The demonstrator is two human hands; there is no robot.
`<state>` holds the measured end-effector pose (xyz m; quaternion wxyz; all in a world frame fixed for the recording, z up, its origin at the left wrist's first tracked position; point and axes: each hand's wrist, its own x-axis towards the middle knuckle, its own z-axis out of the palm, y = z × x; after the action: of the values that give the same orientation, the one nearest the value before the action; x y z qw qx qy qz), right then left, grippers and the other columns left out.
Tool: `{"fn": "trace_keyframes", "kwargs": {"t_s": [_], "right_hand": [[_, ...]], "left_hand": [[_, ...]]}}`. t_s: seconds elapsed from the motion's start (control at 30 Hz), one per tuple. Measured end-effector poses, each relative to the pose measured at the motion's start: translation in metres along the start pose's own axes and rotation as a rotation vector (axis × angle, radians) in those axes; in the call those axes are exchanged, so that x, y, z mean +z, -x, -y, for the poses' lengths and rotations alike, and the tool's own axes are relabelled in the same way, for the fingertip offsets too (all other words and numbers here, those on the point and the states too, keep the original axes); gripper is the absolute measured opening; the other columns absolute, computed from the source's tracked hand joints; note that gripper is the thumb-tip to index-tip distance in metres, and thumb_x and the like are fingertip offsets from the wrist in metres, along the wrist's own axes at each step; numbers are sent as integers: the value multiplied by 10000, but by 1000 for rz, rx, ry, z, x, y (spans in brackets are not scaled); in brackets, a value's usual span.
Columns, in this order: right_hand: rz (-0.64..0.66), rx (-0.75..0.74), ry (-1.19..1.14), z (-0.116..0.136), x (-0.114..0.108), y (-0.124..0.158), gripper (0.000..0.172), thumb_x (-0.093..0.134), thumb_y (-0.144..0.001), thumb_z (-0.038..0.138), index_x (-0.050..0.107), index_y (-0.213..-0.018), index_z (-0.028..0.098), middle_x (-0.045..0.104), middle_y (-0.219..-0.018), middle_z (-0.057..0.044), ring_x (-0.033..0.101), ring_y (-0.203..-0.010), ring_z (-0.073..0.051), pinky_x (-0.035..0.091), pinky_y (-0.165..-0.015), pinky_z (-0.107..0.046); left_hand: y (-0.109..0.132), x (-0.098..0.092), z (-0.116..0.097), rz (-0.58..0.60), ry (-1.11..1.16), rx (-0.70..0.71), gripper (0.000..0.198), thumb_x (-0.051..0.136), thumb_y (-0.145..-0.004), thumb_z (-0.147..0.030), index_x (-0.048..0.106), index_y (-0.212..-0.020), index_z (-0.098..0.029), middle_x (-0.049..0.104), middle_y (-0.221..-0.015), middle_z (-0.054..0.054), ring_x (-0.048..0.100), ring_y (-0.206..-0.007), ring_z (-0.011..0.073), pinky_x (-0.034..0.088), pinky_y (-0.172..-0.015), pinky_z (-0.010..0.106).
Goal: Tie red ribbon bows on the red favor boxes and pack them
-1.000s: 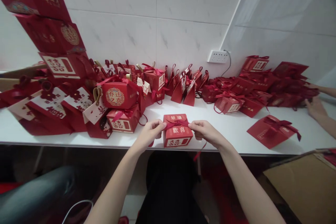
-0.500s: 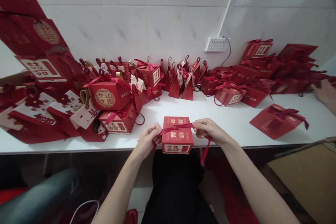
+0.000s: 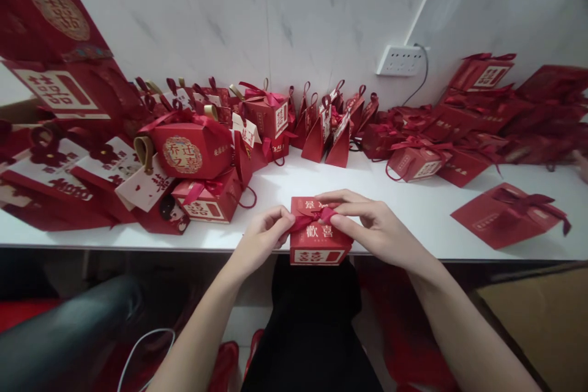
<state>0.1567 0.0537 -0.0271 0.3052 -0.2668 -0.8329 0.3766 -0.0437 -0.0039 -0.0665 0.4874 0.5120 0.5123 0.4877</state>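
A small red gift box [image 3: 320, 245] with gold and white characters sits at the front edge of the white table, right before me. Across its top lies a dark red ribbon [image 3: 316, 215], gathered in a knot or loop at the middle. My left hand [image 3: 269, 229] pinches the ribbon at the box's left side. My right hand [image 3: 374, 223] reaches over the box's right part, its thumb and fingers closed on the ribbon near the knot. The ribbon's loose ends are mostly hidden by my hands.
Red gift boxes and bags [image 3: 92, 177] crowd the left of the table [image 3: 404, 214]. Further boxes [image 3: 487, 116] are piled at the right, with one bow-tied box [image 3: 508, 215] nearer. A socket strip [image 3: 402, 61] hangs on the wall. Below right stands a cardboard box [image 3: 542, 312].
My right hand has moved left, from pulling the ribbon out beside the box to the knot on top. A loop now shows there. The other person's hand has mostly left view at right.
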Motion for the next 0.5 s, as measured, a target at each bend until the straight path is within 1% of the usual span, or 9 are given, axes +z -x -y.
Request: {"fn": "trace_keyframes", "kwargs": {"t_s": [0.07, 0.13, 0.2, 0.23, 0.37, 0.43, 0.5], "right_hand": [[-4, -4, -31, -2, 8, -5, 189, 530, -891, 280, 706, -898, 214, 660, -1138, -49, 592, -1067, -202, 451, -919, -351], [-43, 10, -24, -4, 14, -9, 199, 526, -894, 292, 703, -882, 199, 697, -1019, -53, 624, -961, -196, 477, -848, -336], [-87, 21, 6, -7, 19, -10, 223, 509, -903, 307, 691, -858, 186, 697, -914, -54, 622, -855, -186, 479, -777, -321], [-100, 19, 17, -8, 20, -10, 234, 493, -912, 307, 682, -854, 183, 687, -893, -53, 613, -833, -181, 474, -763, -317], [-97, -25, 9, -11, 22, -9, 240, 434, -937, 257, 657, -892, 180, 649, -947, -55, 593, -905, -178, 451, -836, -324], [-89, -38, 3, -12, 22, -9, 238, 432, -937, 245, 655, -887, 181, 629, -968, -58, 586, -932, -181, 447, -855, -330], [-98, -44, -4, -12, 21, -9, 235, 439, -935, 244, 657, -874, 182, 609, -978, -61, 581, -943, -183, 450, -856, -331]], "left_hand": [[-1, -2, -6, 20, -72, 21, 317, 536, -800, -427, 465, -617, -177, 357, -499, -64, 300, -459, 62, 218, -433, 191], [-3, -5, -11, 45, -144, 53, 298, 544, -804, -413, 495, -635, -173, 366, -513, -61, 309, -474, 65, 227, -437, 190], [-6, -9, -16, 59, -195, 82, 287, 543, -812, -391, 498, -633, -172, 384, -514, -59, 321, -477, 68, 243, -443, 190], [-7, -10, -19, 64, -214, 89, 286, 538, -818, -384, 496, -630, -172, 396, -513, -59, 330, -476, 69, 254, -448, 190], [-11, -13, -29, 60, -311, 98, 240, 532, -827, -346, 535, -664, -170, 493, -570, -42, 422, -520, 81, 329, -502, 187], [-12, -11, -33, 44, -379, 130, 175, 557, -816, -336, 586, -759, -174, 566, -653, -25, 497, -585, 103, 374, -550, 196], [-13, -8, -38, 16, -485, 193, 173, 584, -805, -343, 619, -863, -184, 624, -768, 1, 565, -685, 138, 415, -623, 222]]}}
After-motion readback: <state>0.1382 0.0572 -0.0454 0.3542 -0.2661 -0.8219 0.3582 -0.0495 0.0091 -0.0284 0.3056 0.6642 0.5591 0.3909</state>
